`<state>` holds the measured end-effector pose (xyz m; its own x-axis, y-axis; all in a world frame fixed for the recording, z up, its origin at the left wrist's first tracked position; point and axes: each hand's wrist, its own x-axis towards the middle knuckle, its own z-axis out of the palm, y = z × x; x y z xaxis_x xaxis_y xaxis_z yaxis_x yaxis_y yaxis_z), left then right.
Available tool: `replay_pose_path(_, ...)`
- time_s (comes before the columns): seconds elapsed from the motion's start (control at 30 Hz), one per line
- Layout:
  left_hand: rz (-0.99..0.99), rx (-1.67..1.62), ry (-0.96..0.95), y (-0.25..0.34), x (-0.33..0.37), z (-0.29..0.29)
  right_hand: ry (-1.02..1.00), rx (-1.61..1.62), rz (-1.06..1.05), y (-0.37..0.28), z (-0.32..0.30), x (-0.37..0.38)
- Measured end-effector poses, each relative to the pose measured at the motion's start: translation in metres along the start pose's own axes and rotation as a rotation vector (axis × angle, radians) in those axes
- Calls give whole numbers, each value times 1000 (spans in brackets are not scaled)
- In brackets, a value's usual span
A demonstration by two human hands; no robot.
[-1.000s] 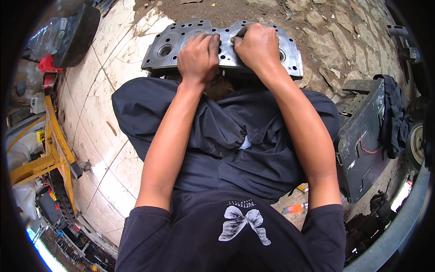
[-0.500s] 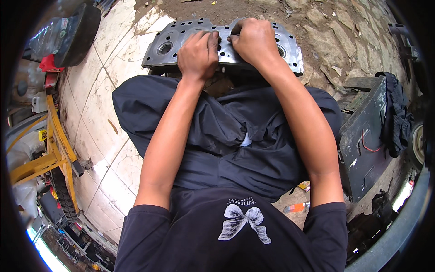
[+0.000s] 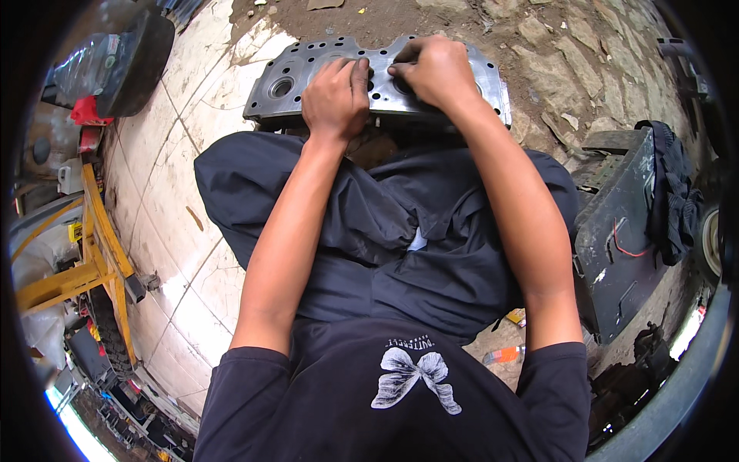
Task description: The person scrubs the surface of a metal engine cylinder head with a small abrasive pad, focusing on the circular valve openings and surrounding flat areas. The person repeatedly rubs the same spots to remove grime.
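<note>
A grey metal cylinder head (image 3: 309, 55), pierced with many round holes, lies flat on the ground in front of my folded legs. My left hand (image 3: 336, 100) rests over its near middle, fingers curled down and close together, the thumb along the side facing my other hand. Just to the right, my right hand (image 3: 440, 71) is bent into a closed shape over the same face, thumb and forefinger toward the middle. Dark grime marks the fingertips. Whatever either hand pinches against the metal is hidden beneath the fingers.
Pale tiles (image 3: 165, 200) cover the floor at left, dirt and stone (image 3: 570, 73) the far right. A yellow metal frame (image 3: 104, 231) stands at left. On the right is a dark metal box (image 3: 620, 239) with a black cloth (image 3: 673, 196) over it. An orange-labelled item (image 3: 504, 355) lies by my right leg.
The view has shifted very slightly. Both hands stay over the cylinder head in nearly the same pose, with only small movement of the fingers.
</note>
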<state>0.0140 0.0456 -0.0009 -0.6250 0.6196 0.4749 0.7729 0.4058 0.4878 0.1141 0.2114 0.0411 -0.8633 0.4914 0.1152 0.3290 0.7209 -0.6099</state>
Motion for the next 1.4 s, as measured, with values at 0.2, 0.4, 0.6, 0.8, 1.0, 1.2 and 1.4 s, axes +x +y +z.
replay_pose_path(0.2,14,13,7,3,0,-2,22,-47,-34,0,5,1)
replay_pose_path(0.4,-1,17,3,4,0,-1,62,-234,-89,2,21,7)
replay_pose_path(0.6,6,4,5,4,0,-3,63,-138,-114,7,11,7)
replay_pose_path(0.8,1,-4,17,2,-2,-1,78,-88,-109,7,13,5)
replay_pose_path(1.0,-2,-3,-38,3,-2,-4,88,-68,-89,8,12,2)
replay_pose_path(1.2,-6,12,-30,4,0,-4,55,-71,-55,7,10,4)
replay_pose_path(1.4,-22,-45,-32,2,-2,-5,-46,92,108,25,-15,4)
